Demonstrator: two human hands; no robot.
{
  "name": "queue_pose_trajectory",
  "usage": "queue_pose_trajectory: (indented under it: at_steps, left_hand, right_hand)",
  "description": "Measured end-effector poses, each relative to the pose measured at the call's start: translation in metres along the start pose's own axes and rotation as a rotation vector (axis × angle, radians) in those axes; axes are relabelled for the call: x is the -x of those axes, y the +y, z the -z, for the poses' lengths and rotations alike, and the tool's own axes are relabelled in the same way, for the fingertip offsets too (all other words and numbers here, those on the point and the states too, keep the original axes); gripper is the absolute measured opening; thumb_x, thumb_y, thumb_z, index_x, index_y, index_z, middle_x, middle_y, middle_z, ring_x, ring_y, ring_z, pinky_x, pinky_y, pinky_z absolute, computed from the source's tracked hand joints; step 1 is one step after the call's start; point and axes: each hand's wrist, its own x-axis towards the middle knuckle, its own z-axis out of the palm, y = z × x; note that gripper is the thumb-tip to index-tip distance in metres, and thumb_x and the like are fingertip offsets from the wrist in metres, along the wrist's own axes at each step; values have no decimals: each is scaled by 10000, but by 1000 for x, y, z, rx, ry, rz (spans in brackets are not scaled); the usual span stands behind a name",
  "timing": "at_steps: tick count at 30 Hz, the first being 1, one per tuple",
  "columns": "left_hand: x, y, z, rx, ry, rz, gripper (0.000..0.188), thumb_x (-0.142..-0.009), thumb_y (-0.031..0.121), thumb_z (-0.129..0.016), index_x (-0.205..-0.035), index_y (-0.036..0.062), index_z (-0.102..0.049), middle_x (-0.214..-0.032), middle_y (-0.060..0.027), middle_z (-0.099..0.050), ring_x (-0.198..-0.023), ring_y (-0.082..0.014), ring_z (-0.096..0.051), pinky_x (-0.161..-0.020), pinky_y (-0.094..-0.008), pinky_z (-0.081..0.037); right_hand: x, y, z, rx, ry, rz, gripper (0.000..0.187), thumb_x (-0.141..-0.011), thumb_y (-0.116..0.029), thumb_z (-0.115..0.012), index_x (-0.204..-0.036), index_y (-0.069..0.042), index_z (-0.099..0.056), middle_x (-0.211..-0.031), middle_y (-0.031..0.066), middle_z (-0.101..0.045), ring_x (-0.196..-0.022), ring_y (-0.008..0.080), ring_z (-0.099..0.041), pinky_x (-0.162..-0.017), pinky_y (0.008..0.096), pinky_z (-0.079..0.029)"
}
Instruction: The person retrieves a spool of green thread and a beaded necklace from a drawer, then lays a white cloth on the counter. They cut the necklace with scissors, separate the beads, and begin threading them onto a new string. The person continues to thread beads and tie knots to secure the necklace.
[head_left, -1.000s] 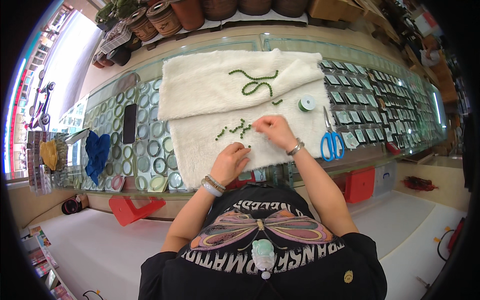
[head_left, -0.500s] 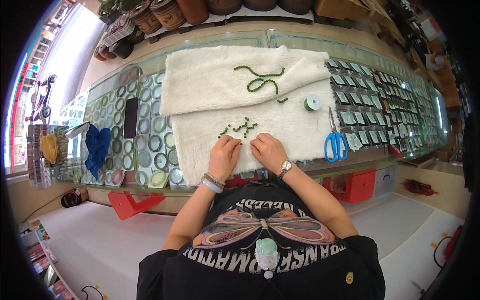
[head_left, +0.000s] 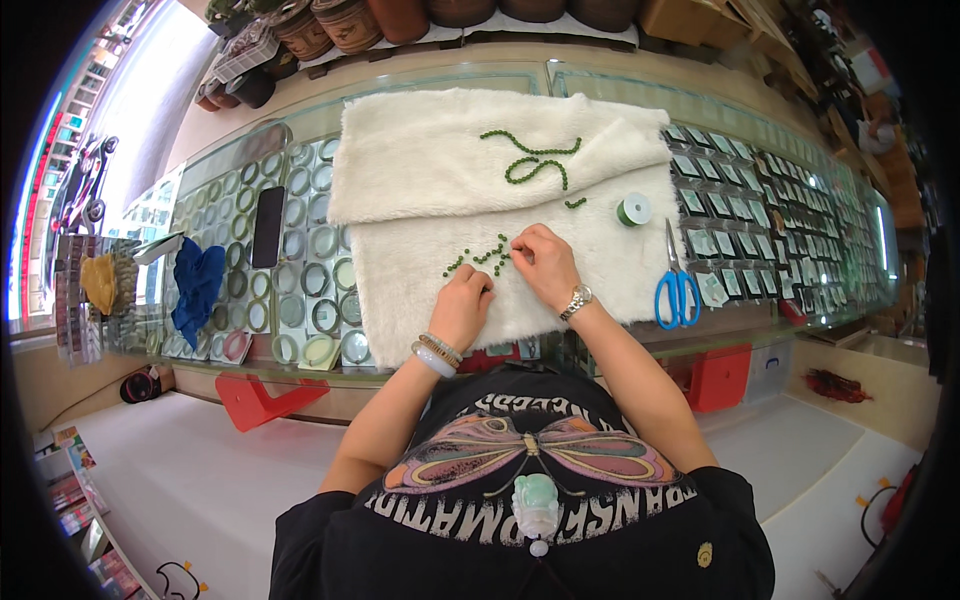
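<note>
Loose dark green beads (head_left: 485, 257) lie scattered on a folded white fluffy cloth (head_left: 400, 160). My right hand (head_left: 545, 268), wearing a watch, is at the right edge of the loose beads with its fingertips pinched together. My left hand (head_left: 464, 306), with bracelets at the wrist, is closed just below the beads. Whatever either hand pinches is too small to make out. Farther back on the cloth lie an open bead strand (head_left: 530, 147) and a looped bead strand (head_left: 537, 172). A short row of beads (head_left: 576, 203) lies near a spool of green thread (head_left: 634, 209).
Blue-handled scissors (head_left: 677, 292) lie at the cloth's right edge. Under the glass counter are bangles (head_left: 290, 280) on the left and rows of small cards (head_left: 735, 205) on the right. A black phone (head_left: 267, 228) and a crumpled blue cloth (head_left: 197, 295) lie to the left.
My right hand has moved up to the right side of the loose beads, away from my left hand. My left hand has shifted slightly right and down. The view has shifted a little.
</note>
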Motion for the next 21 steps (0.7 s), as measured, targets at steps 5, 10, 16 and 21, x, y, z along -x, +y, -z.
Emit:
queue_pose_trajectory:
  at_steps: [5,10,16,21]
  left_hand:
    - [-5,-7,2,37,12,-42,92,-789,31,-680,-868,13,-635,-850,-149,-623,-738,-312,-634,-676,-369,-514]
    - [-15,-4,7,179,14,99,79,-813,12,-661,-887,-8,-643,-860,-153,-622,-736,-306,-660,-663,-373,-522]
    - [-22,14,9,18,91,76,109,-817,20,-676,-920,6,-644,-970,-107,-603,-726,-259,-661,-636,-359,-513]
    - [-24,24,15,2,160,1,98,-817,30,-688,-908,17,-653,-961,-91,-601,-708,-229,-640,-627,-344,-508]
  right_hand:
    - [2,-4,-3,-94,-58,-38,136,-803,-43,-655,-928,-3,-691,-938,121,-652,-696,224,-667,-657,333,-544]
    - [13,-5,29,-140,71,-57,196,-792,-33,-654,-984,-17,-687,-998,115,-659,-707,208,-663,-657,321,-540]
    - [4,31,115,564,480,-32,432,-724,-144,-773,-1129,-53,-653,-1118,137,-560,-957,301,-558,-849,390,-476]
    - [-13,62,146,375,236,-145,574,-722,-183,-800,-1225,-2,-593,-1144,145,-587,-979,259,-592,-859,347,-496]
